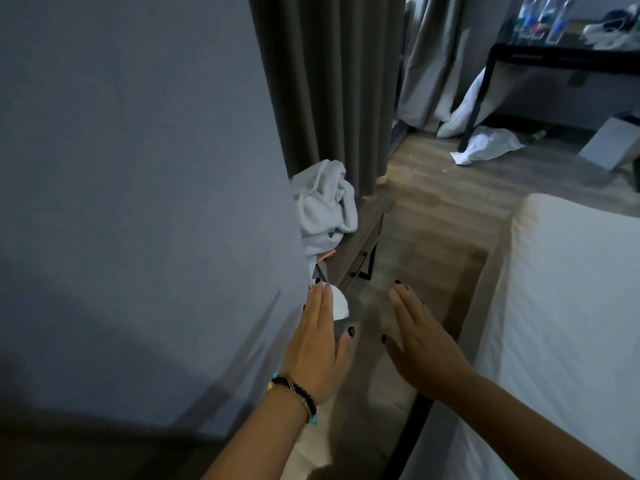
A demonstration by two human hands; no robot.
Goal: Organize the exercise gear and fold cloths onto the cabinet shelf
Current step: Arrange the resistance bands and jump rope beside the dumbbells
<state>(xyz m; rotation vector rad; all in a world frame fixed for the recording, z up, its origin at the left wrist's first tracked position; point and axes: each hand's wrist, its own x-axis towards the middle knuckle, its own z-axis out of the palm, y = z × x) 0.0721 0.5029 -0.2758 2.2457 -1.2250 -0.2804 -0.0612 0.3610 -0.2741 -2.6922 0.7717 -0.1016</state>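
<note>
While my left hand (317, 344) and right hand (420, 344) hover flat with fingers straight, holding nothing, the crumpled white cloth (325, 206) lies farther off, just beyond my left fingertips.

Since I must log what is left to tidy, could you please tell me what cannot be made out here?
Head view only:
- Crumpled cloth: its left part hidden behind the blue-grey panel.
- Small white piece by the left hand: cannot tell what it is.
- Bottles on the black table: blurred, cut by the top edge.
</note>
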